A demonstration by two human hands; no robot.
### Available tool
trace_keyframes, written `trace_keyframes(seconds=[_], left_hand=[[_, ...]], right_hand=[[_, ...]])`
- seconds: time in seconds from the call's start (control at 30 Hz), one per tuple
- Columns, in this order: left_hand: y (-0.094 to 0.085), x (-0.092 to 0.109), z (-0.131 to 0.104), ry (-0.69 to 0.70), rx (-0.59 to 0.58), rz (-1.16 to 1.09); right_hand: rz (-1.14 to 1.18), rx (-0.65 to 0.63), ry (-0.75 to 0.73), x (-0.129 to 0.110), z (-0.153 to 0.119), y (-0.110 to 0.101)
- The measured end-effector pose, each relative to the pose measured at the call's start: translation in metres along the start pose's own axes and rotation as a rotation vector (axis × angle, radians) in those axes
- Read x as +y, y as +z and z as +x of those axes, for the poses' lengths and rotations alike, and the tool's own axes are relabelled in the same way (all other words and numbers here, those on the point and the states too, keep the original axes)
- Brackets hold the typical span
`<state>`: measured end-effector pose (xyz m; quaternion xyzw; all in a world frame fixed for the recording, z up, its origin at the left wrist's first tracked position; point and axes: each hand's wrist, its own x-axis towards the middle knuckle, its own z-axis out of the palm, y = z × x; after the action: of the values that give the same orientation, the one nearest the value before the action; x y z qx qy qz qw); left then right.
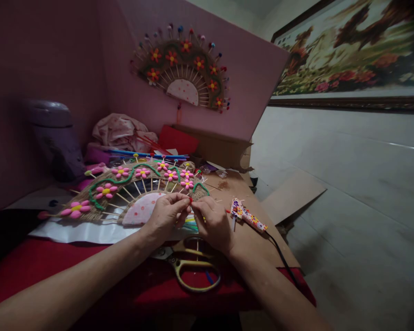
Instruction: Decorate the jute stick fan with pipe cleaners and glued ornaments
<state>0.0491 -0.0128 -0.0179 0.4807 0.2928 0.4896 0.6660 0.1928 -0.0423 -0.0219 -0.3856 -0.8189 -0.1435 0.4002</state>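
My left hand point(166, 214) and my right hand point(216, 225) meet fingertip to fingertip, both pinching a small red piece point(190, 200). Its exact kind is too small to make out. Just behind them lies a fan-shaped craft point(84, 195), made of thin sticks and brown twine with pink flowers, green fuzzy stems and a dotted half-round base point(140, 210). My hands hide its right lower part. Under my right hand and wrist is a pair of scissors point(197, 288) with yellowish handles. A flower-patterned glue gun point(248, 216) rests to the right of my right hand.
A similar finished fan point(184, 53) stands out against the pink panel point(248, 82) at the back. Cardboard point(262, 243) covers the table's right side; red cloth point(131, 285) covers the front. A purple flask point(55, 138) stands left. Blue sticks point(145, 154) and bundled fabric point(119, 131) lie behind.
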Motion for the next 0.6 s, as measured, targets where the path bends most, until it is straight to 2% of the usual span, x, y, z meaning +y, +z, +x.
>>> trace_keyframes(seconds=[0.13, 0.23, 0.43, 0.6], left_hand=[[0.001, 0.000, 0.000, 0.041, -0.032, -0.005], [0.000, 0.008, -0.002, 0.068, -0.080, 0.141], [-0.008, 0.024, -0.002, -0.029, -0.236, 0.416], [-0.013, 0.025, -0.002, -0.060, -0.350, 0.415]], right_hand=[[-0.041, 0.010, 0.033, 0.002, -0.001, -0.001], [-0.093, 0.014, 0.006, 0.005, -0.002, -0.005], [-0.148, 0.042, -0.084, 0.016, 0.001, -0.010], [-0.078, -0.005, -0.182, 0.021, 0.004, -0.013]])
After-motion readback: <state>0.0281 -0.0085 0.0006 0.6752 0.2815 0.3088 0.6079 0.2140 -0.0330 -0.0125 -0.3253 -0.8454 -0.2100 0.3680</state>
